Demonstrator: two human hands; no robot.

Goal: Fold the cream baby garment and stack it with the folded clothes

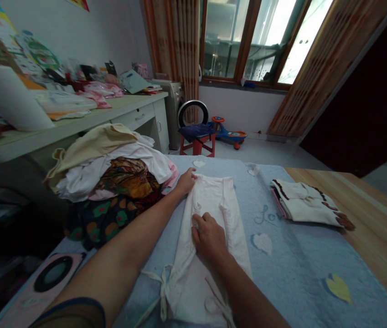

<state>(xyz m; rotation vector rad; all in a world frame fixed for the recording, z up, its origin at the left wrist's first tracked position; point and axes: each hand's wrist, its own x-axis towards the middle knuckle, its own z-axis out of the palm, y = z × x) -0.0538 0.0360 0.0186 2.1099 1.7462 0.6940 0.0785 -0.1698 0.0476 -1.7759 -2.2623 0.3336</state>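
A white pair of small trousers (214, 214) lies lengthwise on a light blue blanket (282, 255), with drawstrings trailing at the near end. My left hand (185, 181) reaches far out and pinches the garment's far left corner. My right hand (208, 234) rests on the middle of the garment, fingers curled and pressing the cloth down.
A heap of unfolded clothes (111, 182) sits left of the garment. A folded stack (307, 202) lies to the right, near the wooden surface (381, 228). A cluttered desk (77, 123) stands at left; a red stool (197, 136) and toy car (229, 132) stand on the floor beyond.
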